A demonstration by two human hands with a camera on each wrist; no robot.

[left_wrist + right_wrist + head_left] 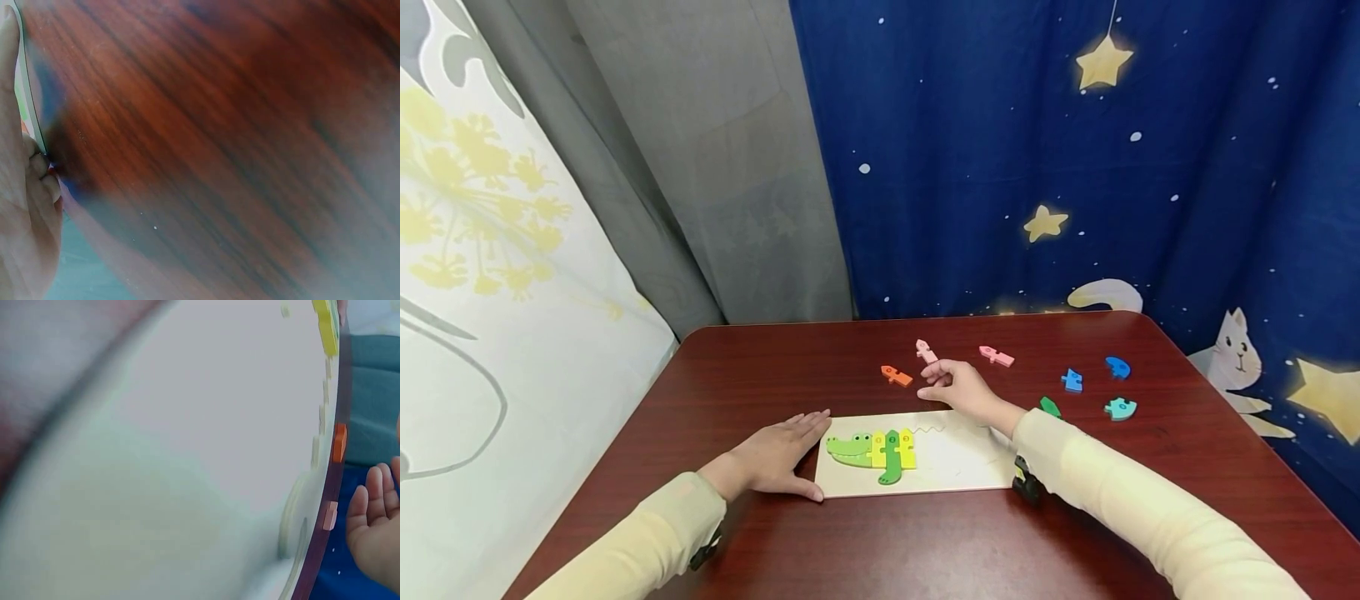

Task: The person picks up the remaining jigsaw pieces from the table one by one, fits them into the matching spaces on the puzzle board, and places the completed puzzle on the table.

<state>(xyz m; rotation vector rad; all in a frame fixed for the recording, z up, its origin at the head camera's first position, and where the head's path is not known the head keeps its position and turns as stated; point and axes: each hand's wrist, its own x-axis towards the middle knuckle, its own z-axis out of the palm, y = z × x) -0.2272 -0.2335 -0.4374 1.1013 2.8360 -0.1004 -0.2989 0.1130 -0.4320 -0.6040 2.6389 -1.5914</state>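
Left hand (775, 454) laid open on the table (910, 546), with thumb and straight fingers spread along the left end of a pale board (970, 458); holding nothing. On the board, just to the right of this hand, side by side and touching: a green crocodile head (850, 451), with its nose toward the left hand, then a first yellow piece (878, 450), a green leg piece (891, 460) and a second yellow piece (908, 450). Farther right on the same board, thin outlines.

Just past the far edge of the board, right hand (966, 392) over the table, with fingers loosely bent and a gap between thumb and forefinger; nothing seen in its grip. To the right of this hand, partly hidden by the right sleeve (1112, 475), a small green piece (1050, 407); farther right, a teal piece (1120, 408). A little farther away, a blue piece (1072, 381), and, near the right fingertips on their left side, an orange piece (896, 376). Beyond these, a rounded blue piece (1117, 367) and, to the right past the hand, one pink piece (997, 356). Right at the fingertips, farthest of all, another pink piece (927, 351), with near end partly covered by fingers; cannot tell whether touched.

At the back, a grey curtain (760, 167) beside a dark blue curtain (962, 167).
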